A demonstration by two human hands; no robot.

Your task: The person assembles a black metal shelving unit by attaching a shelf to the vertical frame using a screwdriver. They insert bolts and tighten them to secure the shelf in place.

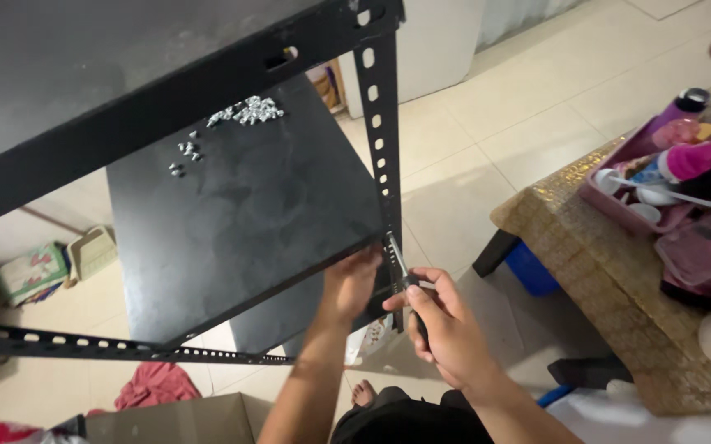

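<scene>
A black metal shelving rack stands in front of me, with a dark middle shelf [240, 214] and a perforated upright post [378, 140] at its right corner. My left hand [350, 284] presses under the shelf's near right corner, next to the post. My right hand [446, 329] grips a screwdriver [399, 267] by its dark handle, its metal shaft angled up to the post at the shelf corner. Several small silver screws and nuts [244, 111] lie scattered on the far part of the shelf.
The rack's top shelf [84, 74] spans the upper left. A loose perforated rail [109, 349] lies at lower left above a cardboard box [183, 419] and red cloth [154, 382]. A gold-patterned table [610, 279] with bottles in a pink tray [668, 164] stands right.
</scene>
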